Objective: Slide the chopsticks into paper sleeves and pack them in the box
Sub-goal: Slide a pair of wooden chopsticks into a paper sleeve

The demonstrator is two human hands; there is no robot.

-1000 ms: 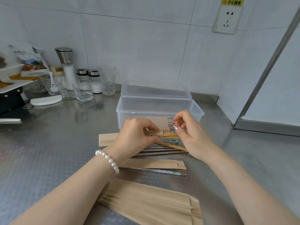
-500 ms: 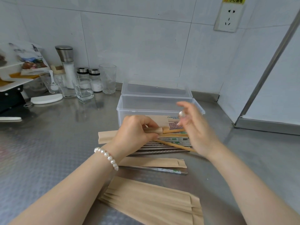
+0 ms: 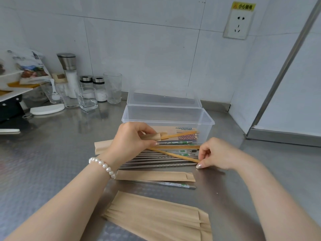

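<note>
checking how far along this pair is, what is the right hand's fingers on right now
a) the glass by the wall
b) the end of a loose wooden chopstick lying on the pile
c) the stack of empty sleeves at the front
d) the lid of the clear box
b: the right hand pinches the near end of a wooden chopstick lying across the metal chopsticks, while the left hand holds a paper sleeve with one wooden chopstick already in it.

Wooden chopstick (image 3: 178,135) half-sheathed in brown paper sleeve (image 3: 104,146); clear box (image 3: 167,117) open behind.
</note>
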